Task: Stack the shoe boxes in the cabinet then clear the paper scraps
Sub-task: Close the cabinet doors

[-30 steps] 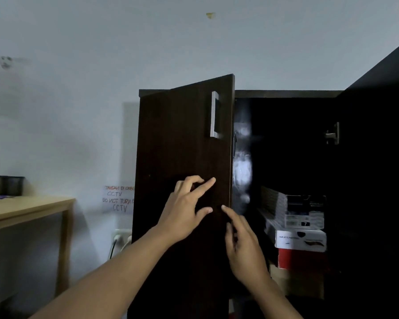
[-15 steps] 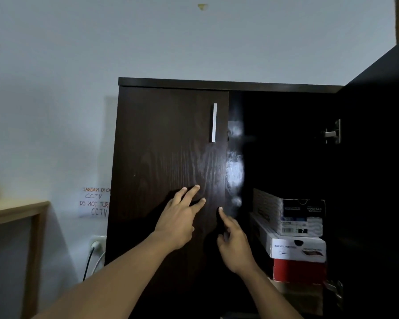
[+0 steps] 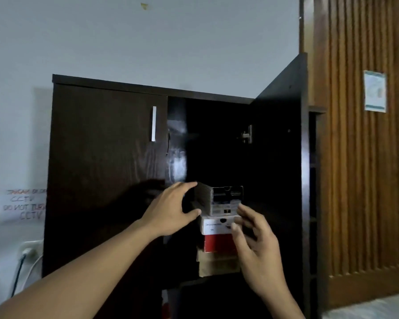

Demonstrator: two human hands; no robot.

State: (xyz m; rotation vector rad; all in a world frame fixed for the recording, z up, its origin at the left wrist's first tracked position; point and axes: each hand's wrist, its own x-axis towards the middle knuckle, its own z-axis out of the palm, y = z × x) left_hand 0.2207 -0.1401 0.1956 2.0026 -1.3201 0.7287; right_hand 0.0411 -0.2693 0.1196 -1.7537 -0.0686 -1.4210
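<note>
A dark brown cabinet (image 3: 106,162) stands against the wall, its left door shut and its right door (image 3: 279,157) swung open. Inside, shoe boxes are stacked: a grey-white box (image 3: 224,200) on top, a white box (image 3: 213,225) under it, then a red box (image 3: 217,244) and a brown cardboard box (image 3: 217,263). My left hand (image 3: 171,210) is open, its fingers spread just left of the top box. My right hand (image 3: 256,240) is open in front of the stack's right side, holding nothing. No paper scraps are in view.
A wooden slatted door (image 3: 359,157) with a paper notice (image 3: 374,90) stands to the right. A handwritten CCTV sign (image 3: 24,204) and a wall socket (image 3: 30,248) with cables are left of the cabinet. A pale surface (image 3: 378,305) shows at bottom right.
The left door has gone from ajar to fully shut. Both hands left it and moved right to the box stack. My view has shifted right and back.
</note>
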